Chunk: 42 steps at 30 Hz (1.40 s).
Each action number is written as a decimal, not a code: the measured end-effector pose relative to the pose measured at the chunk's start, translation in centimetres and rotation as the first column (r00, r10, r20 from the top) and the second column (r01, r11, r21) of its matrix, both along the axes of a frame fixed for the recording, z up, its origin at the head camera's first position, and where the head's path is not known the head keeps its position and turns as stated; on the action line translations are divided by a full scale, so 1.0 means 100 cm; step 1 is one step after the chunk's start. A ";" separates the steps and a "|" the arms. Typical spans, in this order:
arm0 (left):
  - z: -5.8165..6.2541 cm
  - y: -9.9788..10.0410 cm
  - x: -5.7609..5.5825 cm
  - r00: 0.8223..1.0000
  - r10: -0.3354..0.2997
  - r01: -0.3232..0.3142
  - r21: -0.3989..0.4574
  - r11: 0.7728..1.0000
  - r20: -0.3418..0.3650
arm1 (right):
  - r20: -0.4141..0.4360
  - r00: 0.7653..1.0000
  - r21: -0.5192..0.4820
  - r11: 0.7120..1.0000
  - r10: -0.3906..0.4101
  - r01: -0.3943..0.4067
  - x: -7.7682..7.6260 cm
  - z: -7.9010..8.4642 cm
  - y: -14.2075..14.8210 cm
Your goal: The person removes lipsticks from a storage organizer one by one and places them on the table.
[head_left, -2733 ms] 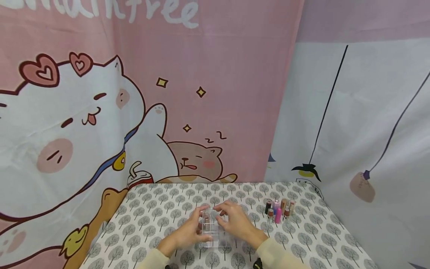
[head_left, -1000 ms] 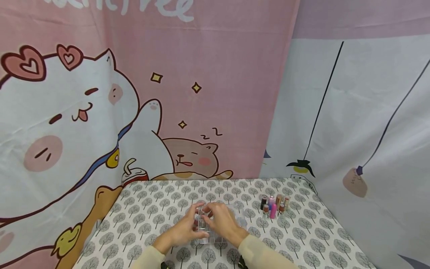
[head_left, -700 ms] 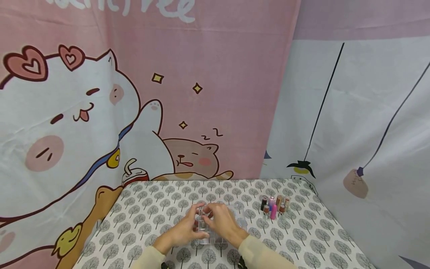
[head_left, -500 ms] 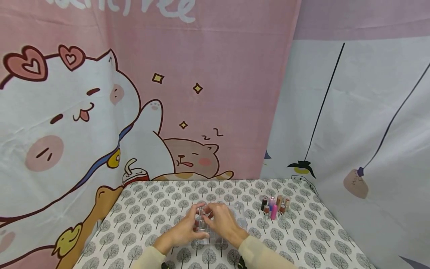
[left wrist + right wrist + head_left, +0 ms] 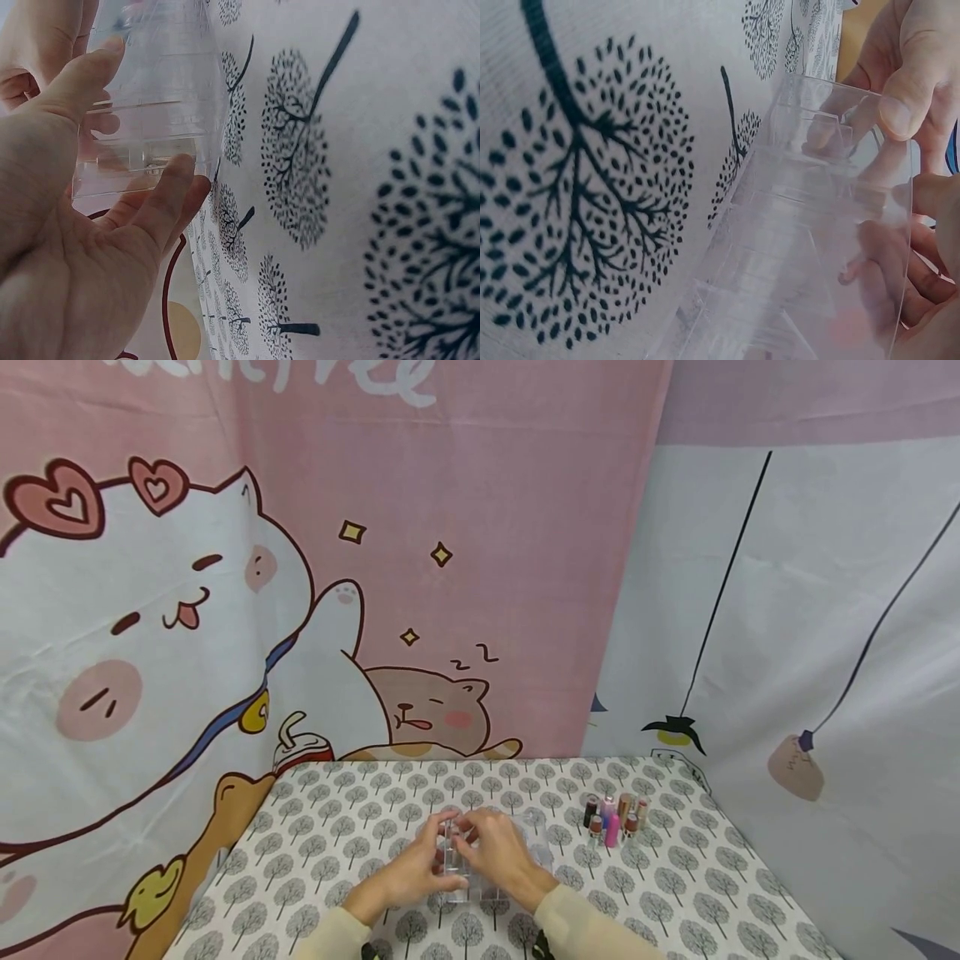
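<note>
A clear plastic organizer (image 5: pixel 456 893) divided into compartments stands on the cloth in front of me. My left hand (image 5: pixel 411 870) grips its left side, thumb toward the near end and fingers at the far end. My right hand (image 5: pixel 501 852) reaches over the far left compartments with bent fingers. Whether those fingers pinch anything is hidden in the head view. Through the clear wall in the right wrist view, the right fingers (image 5: pixel 877 262) look curled. A small brownish, glossy shape (image 5: pixel 114 159) shows inside the organizer near the left fingers in the left wrist view; its kind is unclear.
Several lipstick-like tubes stand grouped to the right, among them a bright pink tube (image 5: pixel 612 831) and a black tube (image 5: pixel 591 812). A tree-print cloth (image 5: pixel 330 827) covers the table. Cartoon curtains (image 5: pixel 525 568) hang behind it.
Since the oldest frame, my right hand has moved left over the far left compartments, covering a reddish-topped tube seen there. The left hand keeps its grip. Over the last second both hands hardly move.
</note>
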<state>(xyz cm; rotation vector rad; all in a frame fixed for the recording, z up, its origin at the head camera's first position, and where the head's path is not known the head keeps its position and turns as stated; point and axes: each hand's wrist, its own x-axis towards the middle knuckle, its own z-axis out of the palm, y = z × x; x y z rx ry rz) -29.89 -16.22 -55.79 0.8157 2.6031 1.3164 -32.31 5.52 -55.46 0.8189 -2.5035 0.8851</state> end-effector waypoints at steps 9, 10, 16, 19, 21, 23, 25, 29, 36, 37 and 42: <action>0.000 0.001 0.000 1.000 0.018 -0.017 -0.013 1.000 0.015 | -0.006 1.000 -0.042 0.999 0.025 -0.025 0.001 0.005 0.003; 0.000 0.001 0.000 1.000 0.019 -0.019 -0.014 1.000 0.015 | -0.002 1.000 -0.046 0.999 0.025 -0.026 0.002 0.006 0.004; 0.000 0.001 0.001 1.000 0.012 -0.012 -0.012 1.000 0.008 | -0.026 0.999 -0.048 0.999 0.022 -0.023 0.003 0.005 0.005; 0.000 0.001 0.001 1.000 0.012 -0.012 -0.015 1.000 0.002 | -0.040 0.999 -0.045 0.999 0.019 -0.021 0.003 0.006 0.005; 0.001 0.001 0.002 1.000 0.012 -0.012 -0.017 1.000 0.000 | -0.044 0.999 -0.048 0.999 0.020 -0.023 0.004 0.006 0.006; 0.001 0.001 0.002 1.000 0.015 -0.015 -0.019 1.000 0.000 | -0.047 0.999 -0.057 0.998 0.025 -0.028 0.004 0.007 0.006; 0.001 0.001 0.002 1.000 0.016 -0.016 -0.019 1.000 0.000 | -0.053 0.998 -0.065 0.997 0.029 -0.032 0.005 0.009 0.006; 0.001 0.001 0.003 1.000 0.016 -0.016 -0.020 1.000 -0.003 | -0.074 0.997 -0.072 0.997 0.025 -0.030 0.006 0.012 0.007; 0.000 0.000 0.002 1.000 0.016 -0.017 -0.026 1.000 -0.007 | -0.072 0.997 -0.101 0.994 0.032 -0.039 0.009 0.018 0.009; 0.000 0.000 0.002 1.000 0.014 -0.014 -0.023 1.000 -0.005 | -0.074 0.997 -0.105 0.994 0.031 -0.038 0.009 0.019 0.010; -0.002 0.001 0.000 1.000 0.015 -0.015 -0.025 1.000 0.000 | -0.080 0.997 -0.122 0.992 0.017 -0.026 0.011 0.021 0.015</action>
